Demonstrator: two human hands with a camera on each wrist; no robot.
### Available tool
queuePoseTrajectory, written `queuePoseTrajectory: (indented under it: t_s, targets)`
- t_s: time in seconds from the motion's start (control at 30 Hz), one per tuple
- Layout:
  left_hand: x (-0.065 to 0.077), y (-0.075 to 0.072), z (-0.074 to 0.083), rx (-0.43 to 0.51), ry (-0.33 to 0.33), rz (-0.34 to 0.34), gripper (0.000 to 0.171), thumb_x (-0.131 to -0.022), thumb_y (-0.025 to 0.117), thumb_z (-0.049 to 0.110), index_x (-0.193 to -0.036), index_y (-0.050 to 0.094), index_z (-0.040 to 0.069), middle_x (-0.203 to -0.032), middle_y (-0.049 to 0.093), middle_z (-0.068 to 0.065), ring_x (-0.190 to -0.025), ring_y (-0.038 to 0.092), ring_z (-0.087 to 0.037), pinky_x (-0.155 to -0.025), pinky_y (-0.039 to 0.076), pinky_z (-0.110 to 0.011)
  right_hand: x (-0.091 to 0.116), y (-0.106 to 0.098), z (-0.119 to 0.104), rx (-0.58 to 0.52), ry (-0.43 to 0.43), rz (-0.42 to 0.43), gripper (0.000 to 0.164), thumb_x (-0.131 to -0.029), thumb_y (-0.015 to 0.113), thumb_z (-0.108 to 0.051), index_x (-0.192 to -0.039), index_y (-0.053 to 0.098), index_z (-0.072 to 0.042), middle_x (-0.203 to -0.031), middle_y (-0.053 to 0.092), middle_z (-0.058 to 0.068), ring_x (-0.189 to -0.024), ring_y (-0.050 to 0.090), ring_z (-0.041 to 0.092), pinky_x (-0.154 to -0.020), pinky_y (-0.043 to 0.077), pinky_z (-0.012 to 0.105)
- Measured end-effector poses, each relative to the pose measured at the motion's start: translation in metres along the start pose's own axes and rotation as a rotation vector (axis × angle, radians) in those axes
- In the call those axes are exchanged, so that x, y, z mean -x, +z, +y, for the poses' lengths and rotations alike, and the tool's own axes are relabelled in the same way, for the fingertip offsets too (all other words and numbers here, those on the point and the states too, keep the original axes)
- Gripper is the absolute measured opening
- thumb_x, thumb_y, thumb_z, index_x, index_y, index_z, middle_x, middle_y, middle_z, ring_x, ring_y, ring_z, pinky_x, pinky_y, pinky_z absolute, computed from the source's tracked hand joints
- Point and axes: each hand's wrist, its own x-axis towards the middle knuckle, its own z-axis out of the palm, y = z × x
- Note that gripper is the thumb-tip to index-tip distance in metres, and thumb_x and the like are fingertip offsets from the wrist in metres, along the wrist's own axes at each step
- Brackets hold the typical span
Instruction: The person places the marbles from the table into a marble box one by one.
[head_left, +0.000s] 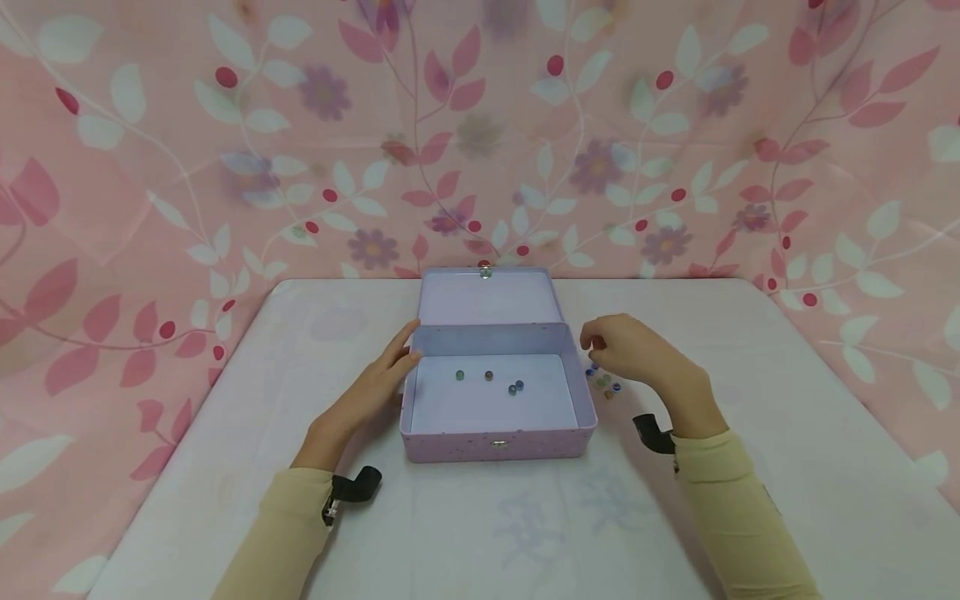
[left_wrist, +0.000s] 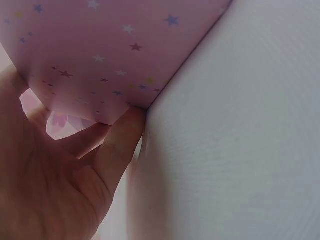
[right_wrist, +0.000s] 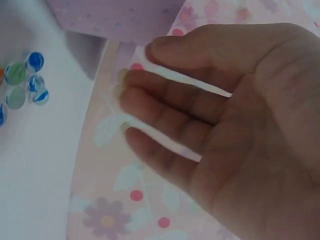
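A purple tin box [head_left: 495, 445] stands on the white table with its lid [head_left: 487, 296] laid back. Several glass marbles [head_left: 489, 376] lie on its floor. My left hand [head_left: 363, 396] rests against the box's left side near the back corner, its fingers extended. In the left wrist view, the fingers touch the star-patterned wall [left_wrist: 135, 47]. Above a small group of loose marbles [head_left: 603, 381], my right hand [head_left: 637, 346] hovers beside the box's right wall. Its fingers [right_wrist: 165, 117] are loosely bent, and no marble shows among them in the right wrist view.
The white-covered table [head_left: 525, 525] extends around the box. Behind it hangs a pink floral cloth [head_left: 480, 142]. Small metal clasp parts [head_left: 499, 444] sit on the box front and lid edge. A black camera mount is worn on each wrist.
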Motion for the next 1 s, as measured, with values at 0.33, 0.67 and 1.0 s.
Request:
queuePoseTrajectory:
  t_s: [0.33, 0.67, 1.0]
  targets:
    - [0.000, 0.000, 0.000, 0.004, -0.002, -0.001, 0.067, -0.095, 0.039, 0.071, -0.153, 0.009, 0.055, -0.166, 0.020, -0.010, -0.150, 0.027, -0.041, -0.102, 0.047, -0.062, 0.006, -0.001, 0.014, 0.031, 0.151, -0.226, 0.028, -0.080, 0.064, -0.003, -0.107, 0.070, -0.002, -0.099, 0.069, 0.014, -0.085, 0.061, 0.024, -0.075, 0.053, 0.040]
    - [0.002, -0.001, 0.004, 0.009, -0.017, -0.018, 0.063, -0.099, 0.039, 0.065, -0.153, 0.008, 0.056, -0.167, 0.017, -0.009, -0.151, 0.024, -0.041, -0.105, 0.044, -0.063, 0.001, 0.011, 0.027, 0.034, 0.229, -0.277, 0.020, -0.081, 0.068, -0.007, -0.101, 0.071, -0.007, -0.109, 0.068, 0.015, -0.089, 0.056, 0.025, -0.078, 0.051, 0.042]
    - [-0.001, 0.000, -0.002, -0.012, -0.010, -0.003, 0.062, -0.096, 0.038, 0.071, -0.150, 0.009, 0.061, -0.166, 0.020, -0.009, -0.150, 0.027, -0.040, -0.104, 0.045, -0.063, -0.008, 0.024, 0.039, 0.019, 0.238, -0.263, 0.013, -0.080, 0.072, -0.007, -0.093, 0.071, -0.009, -0.093, 0.066, 0.009, -0.082, 0.056, 0.023, -0.071, 0.049, 0.035]
